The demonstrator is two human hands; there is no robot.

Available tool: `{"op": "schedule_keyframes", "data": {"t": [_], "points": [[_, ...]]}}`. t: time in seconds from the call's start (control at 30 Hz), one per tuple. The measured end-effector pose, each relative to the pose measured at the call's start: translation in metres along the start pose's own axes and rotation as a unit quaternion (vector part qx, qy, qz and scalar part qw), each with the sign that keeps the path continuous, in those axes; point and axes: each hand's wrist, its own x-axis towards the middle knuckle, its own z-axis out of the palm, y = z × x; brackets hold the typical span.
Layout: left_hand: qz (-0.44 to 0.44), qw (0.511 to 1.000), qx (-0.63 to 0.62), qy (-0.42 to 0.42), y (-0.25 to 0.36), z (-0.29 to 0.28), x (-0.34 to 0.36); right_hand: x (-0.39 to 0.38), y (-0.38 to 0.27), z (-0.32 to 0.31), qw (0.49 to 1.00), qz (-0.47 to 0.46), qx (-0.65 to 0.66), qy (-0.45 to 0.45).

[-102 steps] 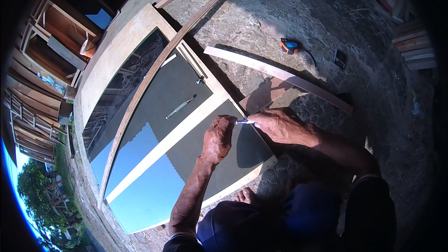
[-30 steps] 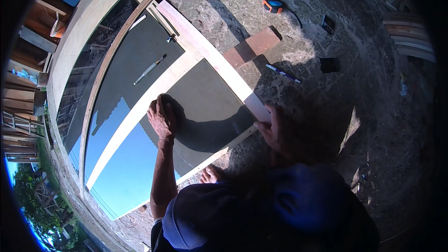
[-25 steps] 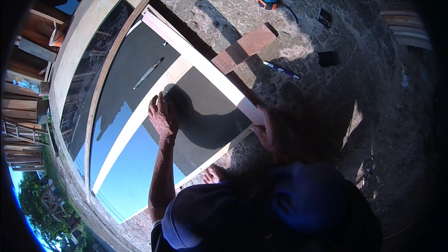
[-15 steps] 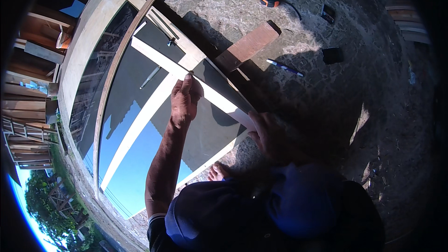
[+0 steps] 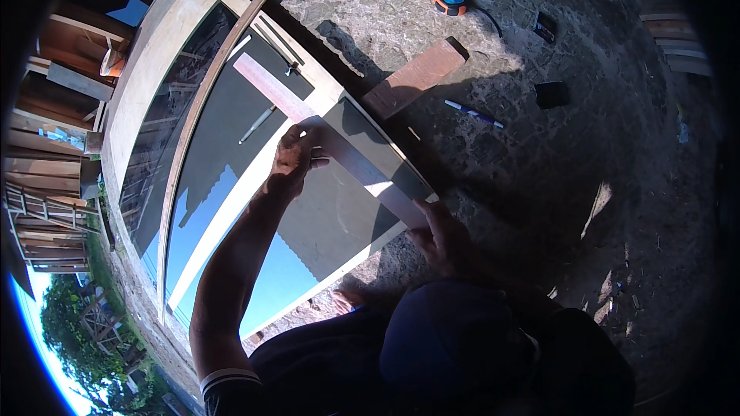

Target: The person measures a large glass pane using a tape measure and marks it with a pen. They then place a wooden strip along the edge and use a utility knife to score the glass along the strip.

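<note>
A pale, pinkish wooden strip [image 5: 271,87] lies at a slant over a wooden-framed panel [image 5: 325,95] with dark and sky-reflecting glassy panes [image 5: 321,216]. My left hand [image 5: 295,156] grips the strip near its middle, above the frame's pale crossbar [image 5: 221,234]. My right hand [image 5: 438,237] has thumb and fingers closed on the strip's near end, at the panel's right corner. A slim silver tool with a dark tip [image 5: 254,127] lies on the pane left of the strip, beside my left hand. A long brown batten [image 5: 206,99] crosses the panel farther left.
On the rough concrete [image 5: 586,154] lie a brown board [image 5: 412,77], a white-and-blue pen [image 5: 473,114], an orange tape measure [image 5: 449,4] and small black items [image 5: 552,95]. Stacked timber [image 5: 677,38] is at right; wooden pieces and a bucket [image 5: 113,58] are at left.
The pen from my right hand now lies on the concrete. Both hands now grip the strip, which has shifted left off the frame's right edge across the panes; my left hand moved up onto it.
</note>
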Motion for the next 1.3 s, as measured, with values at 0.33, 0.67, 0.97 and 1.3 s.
{"op": "schedule_keyframes", "data": {"t": [0.33,0.67,0.97,1.3], "points": [[0.154,0.877,0.41,0.198,-0.071,0.033,0.061,-0.003,0.023,0.008,0.991,0.131,-0.021,0.009],[0.187,0.793,0.522,0.251,-0.101,0.05,0.07,-0.012,0.048,0.018,0.99,0.112,-0.072,0.052],[0.213,0.792,0.512,0.254,-0.104,0.048,0.069,-0.009,0.046,0.015,0.995,0.072,-0.062,0.043],[0.203,0.8,0.498,0.268,-0.099,0.055,0.064,-0.007,0.042,0.014,0.994,0.1,-0.053,-0.004]]}}
